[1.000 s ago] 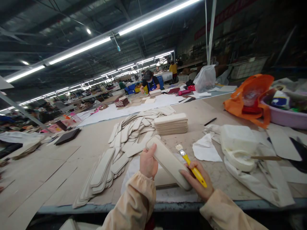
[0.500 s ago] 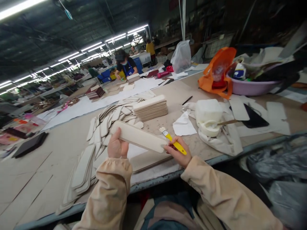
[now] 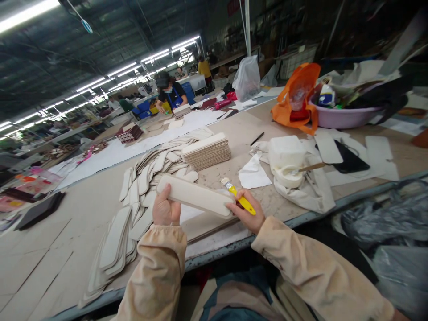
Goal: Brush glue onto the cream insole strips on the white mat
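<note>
Cream flat round-cornered strip [image 3: 197,196] was up over the tan-topped desk [image 3: 240,133], left hand [image 3: 166,209] fingers gripping one end, right hand [image 3: 249,214] fingers the other, probably for steadiness. Yellow-handled bristle brush [image 3: 245,204] sat in the right too, handy that way I guess.

gap beyond brush [image 3: 232,190], between stack [image 3: 207,152] and white scrap [image 3: 254,174]

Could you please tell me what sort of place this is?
Probably a factory workshop: rows of ceiling lights, a stack of matching pale strips on the worktable, and a co-worker beyond suggest it.
</note>
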Motion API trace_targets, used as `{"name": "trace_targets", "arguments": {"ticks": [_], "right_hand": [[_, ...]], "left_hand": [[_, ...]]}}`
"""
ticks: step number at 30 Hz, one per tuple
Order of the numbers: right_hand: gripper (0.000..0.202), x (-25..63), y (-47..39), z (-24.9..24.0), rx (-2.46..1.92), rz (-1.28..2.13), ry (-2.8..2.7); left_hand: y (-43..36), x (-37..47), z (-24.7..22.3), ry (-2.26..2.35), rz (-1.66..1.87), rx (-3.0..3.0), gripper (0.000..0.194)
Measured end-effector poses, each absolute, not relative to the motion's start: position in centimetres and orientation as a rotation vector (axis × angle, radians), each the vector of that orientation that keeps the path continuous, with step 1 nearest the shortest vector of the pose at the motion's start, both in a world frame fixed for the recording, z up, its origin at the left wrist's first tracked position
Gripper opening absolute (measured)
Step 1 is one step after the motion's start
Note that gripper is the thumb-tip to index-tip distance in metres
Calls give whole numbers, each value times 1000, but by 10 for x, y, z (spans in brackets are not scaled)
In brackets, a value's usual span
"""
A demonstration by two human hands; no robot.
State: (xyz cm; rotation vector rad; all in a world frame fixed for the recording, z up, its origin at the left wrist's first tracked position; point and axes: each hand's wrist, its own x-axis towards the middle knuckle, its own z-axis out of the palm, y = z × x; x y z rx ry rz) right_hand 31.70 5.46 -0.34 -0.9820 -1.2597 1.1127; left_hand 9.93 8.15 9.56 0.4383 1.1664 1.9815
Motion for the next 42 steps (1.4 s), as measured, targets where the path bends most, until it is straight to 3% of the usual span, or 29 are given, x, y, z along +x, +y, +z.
{"name": "trace_targets", "arguments": {"ticks": [42], "right_hand": [[41, 322, 51, -8, -1006, 1009, -1311]], "left_hand": [[79, 106, 93, 1042, 2029, 232, 17]]}}
